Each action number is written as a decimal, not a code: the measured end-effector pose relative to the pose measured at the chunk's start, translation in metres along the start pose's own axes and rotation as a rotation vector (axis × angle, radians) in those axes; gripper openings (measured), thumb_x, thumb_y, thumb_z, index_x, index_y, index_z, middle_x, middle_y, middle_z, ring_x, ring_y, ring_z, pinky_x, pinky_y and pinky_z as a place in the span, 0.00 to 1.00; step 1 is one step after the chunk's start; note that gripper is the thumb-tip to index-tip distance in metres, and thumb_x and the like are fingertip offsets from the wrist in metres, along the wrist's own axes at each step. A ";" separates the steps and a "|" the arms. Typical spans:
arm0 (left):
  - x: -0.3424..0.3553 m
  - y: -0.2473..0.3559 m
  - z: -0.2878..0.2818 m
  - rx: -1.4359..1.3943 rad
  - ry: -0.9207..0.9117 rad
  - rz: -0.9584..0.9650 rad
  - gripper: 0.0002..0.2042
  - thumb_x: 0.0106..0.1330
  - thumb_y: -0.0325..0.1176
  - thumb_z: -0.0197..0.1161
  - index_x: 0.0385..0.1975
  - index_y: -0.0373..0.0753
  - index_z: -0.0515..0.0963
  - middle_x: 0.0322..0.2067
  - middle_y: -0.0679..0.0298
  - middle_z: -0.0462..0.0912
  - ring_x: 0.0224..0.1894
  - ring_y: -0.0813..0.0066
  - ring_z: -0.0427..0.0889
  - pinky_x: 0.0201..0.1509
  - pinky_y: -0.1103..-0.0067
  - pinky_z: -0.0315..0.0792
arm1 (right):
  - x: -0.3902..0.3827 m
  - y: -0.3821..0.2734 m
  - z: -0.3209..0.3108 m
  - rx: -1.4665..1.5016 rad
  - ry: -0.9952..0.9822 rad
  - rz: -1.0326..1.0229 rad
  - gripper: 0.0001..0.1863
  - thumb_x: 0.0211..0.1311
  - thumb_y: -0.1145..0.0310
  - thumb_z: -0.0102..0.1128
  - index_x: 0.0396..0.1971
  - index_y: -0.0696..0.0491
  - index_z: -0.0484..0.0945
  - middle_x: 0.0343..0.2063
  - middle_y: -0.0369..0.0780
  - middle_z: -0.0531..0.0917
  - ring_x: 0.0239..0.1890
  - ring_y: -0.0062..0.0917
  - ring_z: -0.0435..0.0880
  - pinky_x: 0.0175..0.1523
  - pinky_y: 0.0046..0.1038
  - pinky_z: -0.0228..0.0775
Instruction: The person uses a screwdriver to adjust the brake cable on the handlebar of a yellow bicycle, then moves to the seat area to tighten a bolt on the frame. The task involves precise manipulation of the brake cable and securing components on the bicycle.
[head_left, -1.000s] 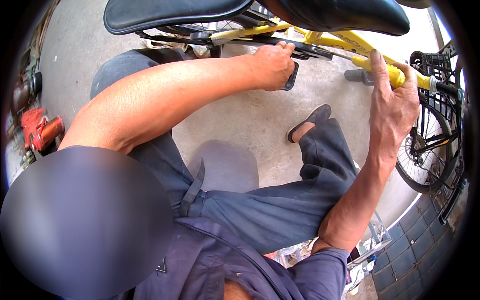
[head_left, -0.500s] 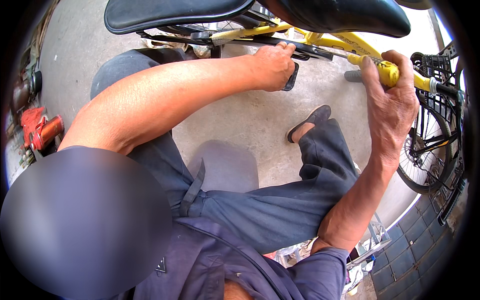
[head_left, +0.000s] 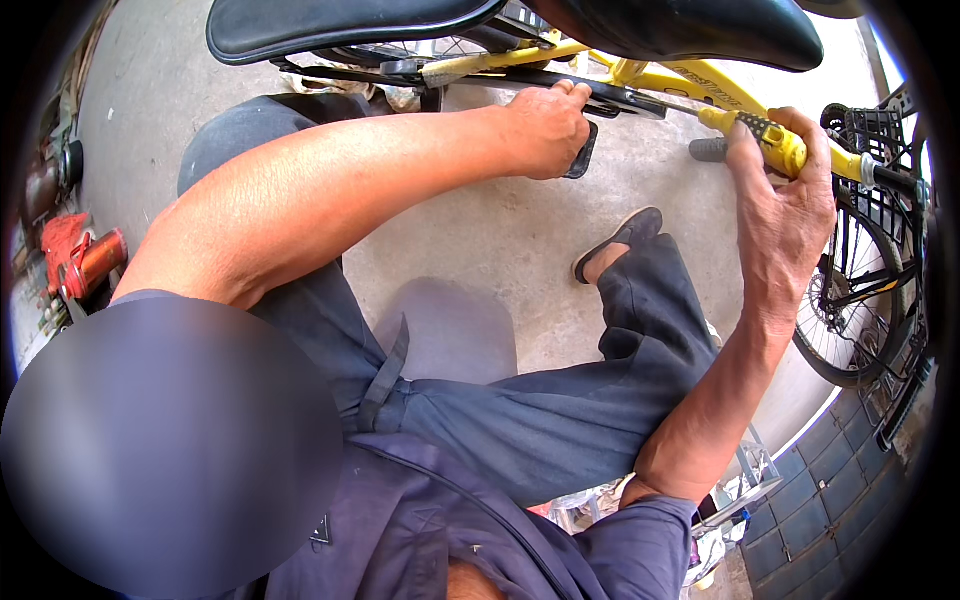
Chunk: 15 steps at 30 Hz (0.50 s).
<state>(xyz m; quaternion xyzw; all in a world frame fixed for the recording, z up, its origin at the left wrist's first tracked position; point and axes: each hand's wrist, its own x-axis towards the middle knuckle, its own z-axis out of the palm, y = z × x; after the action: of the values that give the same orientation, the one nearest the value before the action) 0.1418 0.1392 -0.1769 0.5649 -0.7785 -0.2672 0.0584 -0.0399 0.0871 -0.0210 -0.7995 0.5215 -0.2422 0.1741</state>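
My right hand (head_left: 785, 215) pinches a yellow-handled screwdriver (head_left: 783, 152) between thumb and fingers. Its thin shaft runs left to the front end of a long black chain guard (head_left: 635, 103) on a yellow bicycle (head_left: 715, 90); the exact contact of the tip is too small to tell. Around the lower edge of that guard curls my left hand (head_left: 548, 130), knuckles up, its fingertips partly hidden. Just beside it, a black pedal (head_left: 583, 152) shows past the hand. The black saddle (head_left: 690, 30) and a padded rear seat (head_left: 350, 28) cover part of the frame from above.
A grey handlebar grip (head_left: 708, 151) sits below the screwdriver. Another bicycle's wheel (head_left: 850, 300) stands at the right. My foot in a dark shoe (head_left: 630, 235) is on the concrete floor (head_left: 500, 235). Red and orange items (head_left: 95, 260) lie at the far left.
The screwdriver handle has turned a little, with more of its dark textured patch showing, and my right thumb and fingers have shifted on it. My left hand stays at the chain guard.
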 end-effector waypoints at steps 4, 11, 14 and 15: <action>-0.001 0.001 0.001 0.006 0.014 -0.001 0.12 0.56 0.27 0.65 0.38 0.27 0.84 0.66 0.37 0.68 0.66 0.47 0.73 0.61 0.64 0.78 | 0.001 0.000 0.001 -0.008 0.007 0.048 0.19 0.64 0.61 0.74 0.46 0.56 0.79 0.28 0.37 0.85 0.29 0.17 0.83 0.36 0.19 0.77; 0.000 0.001 -0.001 -0.005 -0.011 -0.010 0.13 0.56 0.28 0.65 0.39 0.27 0.84 0.66 0.37 0.67 0.67 0.47 0.72 0.63 0.63 0.76 | 0.004 -0.001 -0.004 -0.036 -0.065 0.015 0.15 0.65 0.63 0.73 0.43 0.55 0.78 0.27 0.35 0.84 0.29 0.14 0.81 0.34 0.20 0.76; -0.001 0.001 -0.001 -0.002 -0.017 -0.012 0.13 0.57 0.28 0.65 0.39 0.27 0.84 0.67 0.37 0.67 0.67 0.47 0.72 0.63 0.63 0.76 | 0.006 0.000 -0.011 0.026 -0.143 0.019 0.14 0.66 0.66 0.71 0.44 0.55 0.78 0.29 0.34 0.83 0.31 0.14 0.80 0.36 0.19 0.75; -0.001 0.001 -0.001 0.000 -0.019 -0.013 0.13 0.57 0.29 0.65 0.39 0.28 0.84 0.67 0.38 0.67 0.67 0.47 0.72 0.63 0.63 0.76 | 0.007 0.000 -0.013 0.056 -0.168 0.016 0.13 0.66 0.67 0.71 0.44 0.54 0.78 0.30 0.34 0.82 0.32 0.15 0.80 0.37 0.19 0.75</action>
<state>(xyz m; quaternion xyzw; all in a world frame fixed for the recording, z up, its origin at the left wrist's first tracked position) 0.1418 0.1396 -0.1754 0.5673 -0.7753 -0.2732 0.0493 -0.0451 0.0805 -0.0089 -0.8076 0.5044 -0.1875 0.2415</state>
